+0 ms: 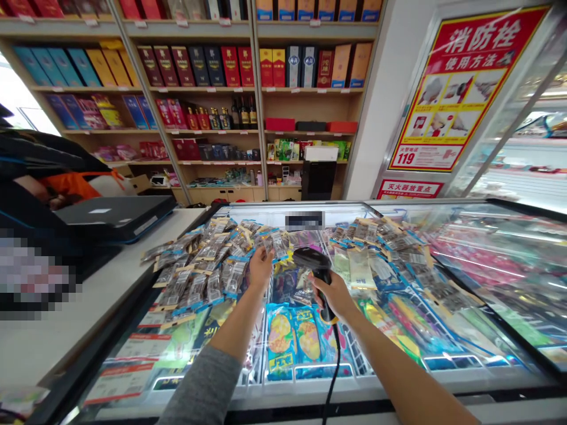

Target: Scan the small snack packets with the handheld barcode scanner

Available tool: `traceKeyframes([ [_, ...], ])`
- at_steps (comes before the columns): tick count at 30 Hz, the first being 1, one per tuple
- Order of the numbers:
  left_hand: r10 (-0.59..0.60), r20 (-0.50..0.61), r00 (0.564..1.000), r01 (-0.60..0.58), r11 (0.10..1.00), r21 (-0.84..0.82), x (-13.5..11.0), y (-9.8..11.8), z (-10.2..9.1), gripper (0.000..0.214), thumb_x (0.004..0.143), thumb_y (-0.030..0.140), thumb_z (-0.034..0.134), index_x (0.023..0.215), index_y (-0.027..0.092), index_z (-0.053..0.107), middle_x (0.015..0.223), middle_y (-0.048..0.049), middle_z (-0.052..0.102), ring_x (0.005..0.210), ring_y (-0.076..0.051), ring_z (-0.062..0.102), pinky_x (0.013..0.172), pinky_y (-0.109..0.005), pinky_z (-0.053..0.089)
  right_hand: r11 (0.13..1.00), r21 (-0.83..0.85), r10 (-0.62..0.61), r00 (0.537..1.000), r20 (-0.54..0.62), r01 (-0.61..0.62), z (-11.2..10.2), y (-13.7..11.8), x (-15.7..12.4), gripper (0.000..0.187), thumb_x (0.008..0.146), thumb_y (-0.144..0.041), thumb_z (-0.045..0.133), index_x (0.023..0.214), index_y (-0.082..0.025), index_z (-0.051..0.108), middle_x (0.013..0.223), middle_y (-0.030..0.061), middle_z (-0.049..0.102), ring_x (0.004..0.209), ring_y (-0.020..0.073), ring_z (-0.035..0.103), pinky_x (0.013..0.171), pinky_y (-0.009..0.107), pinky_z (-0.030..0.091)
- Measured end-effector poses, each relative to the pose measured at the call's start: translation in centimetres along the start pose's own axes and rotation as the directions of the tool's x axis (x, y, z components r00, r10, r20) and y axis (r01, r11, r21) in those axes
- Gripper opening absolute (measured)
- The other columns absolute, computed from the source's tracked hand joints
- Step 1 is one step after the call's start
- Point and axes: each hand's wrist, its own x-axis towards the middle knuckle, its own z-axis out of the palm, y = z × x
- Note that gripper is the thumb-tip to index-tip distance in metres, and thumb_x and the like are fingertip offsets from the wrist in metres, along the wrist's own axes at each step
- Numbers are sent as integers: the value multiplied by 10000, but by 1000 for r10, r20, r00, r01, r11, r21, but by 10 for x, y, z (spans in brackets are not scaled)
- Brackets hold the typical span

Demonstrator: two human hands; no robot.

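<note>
My right hand (335,296) is wrapped round the handle of a black barcode scanner (312,258), whose cable hangs down toward me. The scanner's head points left, toward my left hand (260,269). Between the curled fingers of that hand is a small clear snack packet (279,244) with a blue edge and a white label, partly hidden. A large heap of similar snack packets (207,251) lies on the freezer's glass top left of my left hand. Another spread of packets (372,231) lies to the right of the scanner.
Under the freezer's glass, blue ice cream bags (283,339) sit in wire baskets. A dark flat device (117,215) stands on the white counter (53,342) at left, near a partly visible person. Behind are shelves of boxed bottles (197,66) and a red sign (465,88).
</note>
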Motion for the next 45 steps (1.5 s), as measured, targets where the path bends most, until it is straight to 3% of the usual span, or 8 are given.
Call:
traceKeyframes([
  [4, 16, 49, 999, -19, 999, 46, -1, 2, -6, 364, 728, 452, 646, 964, 176, 682, 915, -69, 738, 856, -228, 680, 750, -321, 525, 918, 397, 37, 996, -87, 1, -24, 5, 21, 417, 573, -451, 784, 796, -193, 543, 483, -68, 513, 326, 84, 403, 329, 216, 307],
  [9, 43, 187, 981, -63, 993, 101, 5, 4, 15, 318, 684, 420, 670, 898, 188, 712, 860, -86, 749, 864, -276, 695, 785, -387, 534, 850, 505, 14, 954, -300, 147, -56, 2, 44, 439, 532, -423, 811, 787, -191, 539, 467, -71, 515, 324, 82, 415, 321, 212, 326],
  [20, 36, 483, 875, -67, 997, 48, 17, 45, 258, 352, 681, 276, 739, 1015, 168, 713, 765, -61, 734, 751, -232, 689, 734, -359, 535, 793, 373, -70, 680, -730, 481, -101, -15, 60, 427, 627, -472, 746, 759, -240, 412, 482, -109, 469, 329, 83, 419, 339, 222, 334],
  [26, 262, 633, 729, -486, 849, 209, 11, 42, 294, 306, 632, 93, 706, 898, 234, 756, 951, -68, 728, 1037, -273, 625, 1023, -415, 408, 818, 360, 19, 604, -797, 450, -112, -9, 70, 379, 636, -415, 718, 772, -249, 406, 463, -109, 458, 321, 94, 404, 325, 234, 328],
  [31, 303, 655, 692, -533, 827, 181, 8, 55, 270, 266, 691, 141, 701, 930, 240, 762, 968, -76, 717, 1029, -273, 619, 1000, -410, 441, 840, 339, 7, 615, -788, 424, -107, -9, 70, 350, 650, -420, 693, 782, -246, 419, 465, -107, 467, 323, 94, 405, 327, 236, 339],
  [35, 340, 627, 701, -538, 829, 152, 9, 84, 214, 271, 722, 197, 699, 978, 259, 761, 1037, -74, 702, 999, -251, 627, 958, -388, 485, 834, 354, -2, 643, -766, 424, -103, -12, 61, 382, 617, -423, 719, 770, -240, 421, 463, -112, 472, 338, 91, 433, 333, 220, 347],
  [41, 319, 497, 807, -498, 820, 282, 17, 111, 54, 288, 703, 256, 700, 984, 261, 764, 1043, -75, 707, 964, -241, 644, 875, -353, 527, 846, 338, -84, 729, -679, 412, -83, -5, 42, 377, 592, -394, 748, 787, -219, 476, 478, -107, 487, 338, 85, 437, 334, 214, 349],
  [45, 253, 293, 922, -377, 763, 525, 28, 116, -73, 290, 695, 295, 689, 974, 239, 748, 1050, -92, 721, 910, -255, 663, 871, -396, 522, 836, 435, -22, 812, -583, 335, -32, 0, 29, 386, 599, -405, 757, 774, -222, 465, 493, -103, 485, 347, 88, 443, 339, 223, 358],
])
